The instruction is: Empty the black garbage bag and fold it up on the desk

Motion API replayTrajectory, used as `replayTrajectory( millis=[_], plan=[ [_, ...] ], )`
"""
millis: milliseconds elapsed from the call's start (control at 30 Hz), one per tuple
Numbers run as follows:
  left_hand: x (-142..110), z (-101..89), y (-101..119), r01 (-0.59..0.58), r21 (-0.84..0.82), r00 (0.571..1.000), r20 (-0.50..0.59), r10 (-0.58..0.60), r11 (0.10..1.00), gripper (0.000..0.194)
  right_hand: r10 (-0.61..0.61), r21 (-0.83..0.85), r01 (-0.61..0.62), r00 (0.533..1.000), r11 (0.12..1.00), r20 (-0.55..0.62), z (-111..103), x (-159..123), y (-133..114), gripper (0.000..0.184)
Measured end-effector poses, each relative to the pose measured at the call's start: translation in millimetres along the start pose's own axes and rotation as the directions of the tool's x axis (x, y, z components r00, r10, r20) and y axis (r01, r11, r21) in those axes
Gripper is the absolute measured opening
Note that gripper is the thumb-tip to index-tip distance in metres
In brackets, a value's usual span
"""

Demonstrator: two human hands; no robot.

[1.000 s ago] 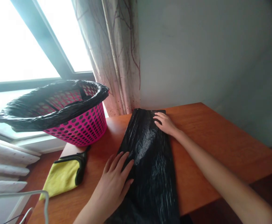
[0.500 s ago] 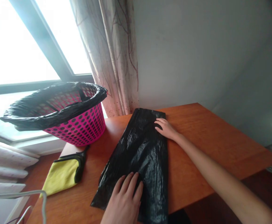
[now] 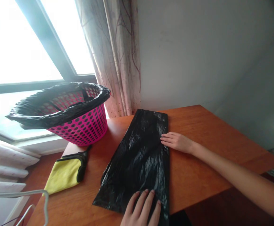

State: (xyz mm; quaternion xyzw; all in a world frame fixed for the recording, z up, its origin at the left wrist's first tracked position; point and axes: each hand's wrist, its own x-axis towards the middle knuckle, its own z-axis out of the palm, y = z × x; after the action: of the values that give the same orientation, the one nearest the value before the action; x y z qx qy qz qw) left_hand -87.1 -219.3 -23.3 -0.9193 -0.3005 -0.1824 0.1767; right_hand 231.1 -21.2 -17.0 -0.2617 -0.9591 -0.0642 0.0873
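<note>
A black plastic garbage bag (image 3: 139, 157) lies flattened and folded lengthwise on the wooden table, its surface creased and shiny. My left hand (image 3: 142, 209) rests on the bag's near end at the bottom of the view, fingers spread. At the bag's right edge, around the middle of its length, my right hand (image 3: 178, 142) lies with its fingers stretched out and their tips on the plastic; the thumb is hidden. Both hands are open.
A pink perforated basket (image 3: 89, 127) with a black liner folded over its rim stands at the table's back left. Before it lies a yellow cloth (image 3: 63, 175) with dark trim. White cables (image 3: 45, 204) cross the lower left corner. Behind the wooden table (image 3: 209, 141) are curtain and wall.
My right hand has slid from near the bag's far end toward me along its right edge. My left hand has moved right and closer to me over the near end.
</note>
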Motion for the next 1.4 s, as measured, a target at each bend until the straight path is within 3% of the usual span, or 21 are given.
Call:
replayTrajectory(
  millis=[167, 300, 400, 500, 667, 833, 933, 1033, 1133, 1167, 1200, 1300, 1400],
  plan=[
    [-3, 5.3, -4, 0.07, -0.021, 0.996, -0.047, -0.071, 0.997, 0.038, 0.016, 0.008, -0.015, 0.991, 1.0, -0.135, -5, 8, 0, 0.029],
    [-5, 1.0, -14, 0.11, 0.006, 0.993, -0.051, -0.11, 0.994, 0.048, 0.173, 0.128, -0.153, 0.971, 0.98, -0.166, -23, 11, -4, 0.027],
    [-4, -2.0, -19, 0.106, -0.003, 0.992, -0.064, -0.106, 0.994, 0.063, 0.302, 0.234, -0.271, 0.947, 0.934, -0.109, -39, 16, -2, 0.029],
    [-4, -3.3, -22, 0.181, -0.052, 0.98, -0.069, -0.184, 0.982, 0.056, 0.375, 0.324, -0.358, 0.927, 0.876, 0.011, -56, 25, 5, 0.029],
    [-11, -5.5, -35, 0.342, -0.102, 0.931, -0.093, -0.352, 0.934, 0.046, 0.365, 0.4, -0.402, 0.915, 0.824, 0.17, -75, 39, 14, 0.027],
    [-21, -10.9, -61, 0.416, -0.262, 0.881, -0.12, -0.458, 0.871, 0.046, 0.342, 0.305, -0.379, 0.925, 0.874, 0.168, -79, 35, -1, 0.03],
    [-26, -14.3, -75, 0.54, -0.437, 0.786, -0.043, -0.616, 0.719, 0.039, 0.351, 0.324, -0.363, 0.931, 0.873, 0.099, -74, 17, -1, 0.032],
    [-31, -16.1, -89, 0.646, -0.59, 0.64, 0.071, -0.765, 0.485, 0.03, 0.462, 0.401, -0.415, 0.886, 0.817, -0.023, -60, -22, 25, 0.04],
    [-36, -17.4, -102, 0.679, -0.688, 0.504, 0.183, -0.844, 0.256, 0.026, 0.71, 0.491, -0.568, 0.685, 0.66, -0.162, -31, -75, 66, 0.053],
    [-38, -17.9, -106, 0.678, -0.714, 0.455, 0.222, -0.862, 0.174, 0.026, 0.758, 0.513, -0.601, 0.63, 0.613, -0.168, -19, -91, 78, 0.058],
    [-40, -18.5, -110, 0.673, -0.735, 0.4, 0.264, -0.878, 0.085, 0.028, 0.783, 0.526, -0.623, 0.604, 0.579, -0.147, -8, -104, 88, 0.063],
    [-44, -20.4, -119, 0.622, -0.765, 0.245, 0.393, -0.886, -0.167, 0.038, 0.802, 0.578, -0.622, 0.589, 0.528, -0.099, 19, -116, 99, 0.066],
    [-46, -21.6, -124, 0.564, -0.758, 0.178, 0.499, -0.848, -0.327, 0.043, 0.762, 0.651, -0.537, 0.64, 0.537, -0.1, 21, -91, 87, 0.072]
  ],
)
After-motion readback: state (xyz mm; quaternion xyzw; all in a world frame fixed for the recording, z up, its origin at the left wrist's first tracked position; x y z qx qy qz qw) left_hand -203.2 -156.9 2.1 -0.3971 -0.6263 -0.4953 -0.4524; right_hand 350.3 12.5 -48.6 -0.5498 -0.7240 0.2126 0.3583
